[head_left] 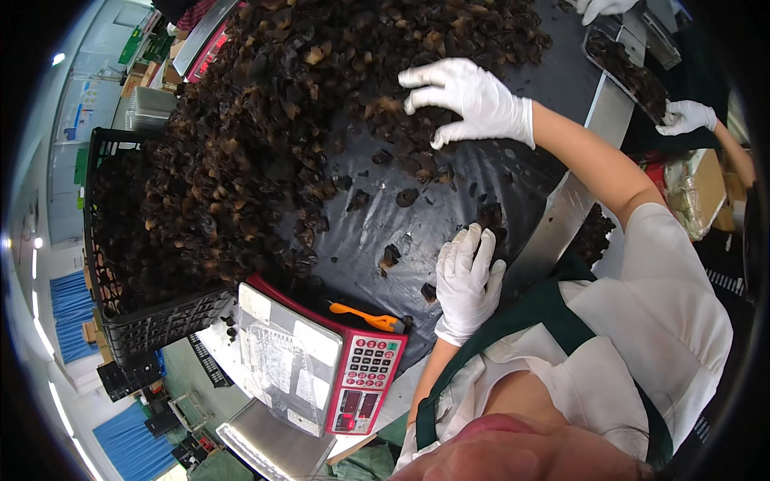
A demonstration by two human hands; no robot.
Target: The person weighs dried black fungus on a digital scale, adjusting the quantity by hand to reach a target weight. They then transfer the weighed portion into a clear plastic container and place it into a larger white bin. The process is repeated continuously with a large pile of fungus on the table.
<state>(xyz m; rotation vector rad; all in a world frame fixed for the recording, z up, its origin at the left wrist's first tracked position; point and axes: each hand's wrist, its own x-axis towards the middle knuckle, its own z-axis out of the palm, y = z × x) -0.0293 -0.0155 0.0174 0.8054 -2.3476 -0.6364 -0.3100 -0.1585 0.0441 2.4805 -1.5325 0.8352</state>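
A large heap of dried wood ear mushrooms point(353, 48), dark brown to black, covers the far and left part of a table lined with black plastic sheeting point(353, 232). My right hand point(473, 108), in a white glove, reaches over the heap's near edge, its fingers spread and nothing gripped. My left hand point(465, 284), gloved too, lies with fingers stretched out above the sheet near the table's close edge. Beside its fingertips is a small dark clump of mushroom point(488, 215). Loose pieces of mushroom point(390, 258) are scattered between the hands and the heap.
A red weighing scale point(289, 361) with a keypad stands at lower left; an orange cutter point(362, 315) lies along its edge. A black crate point(168, 325) with mushrooms is at left. At upper right, a co-worker's gloved hand point(688, 117) touches a tray of mushrooms point(630, 72).
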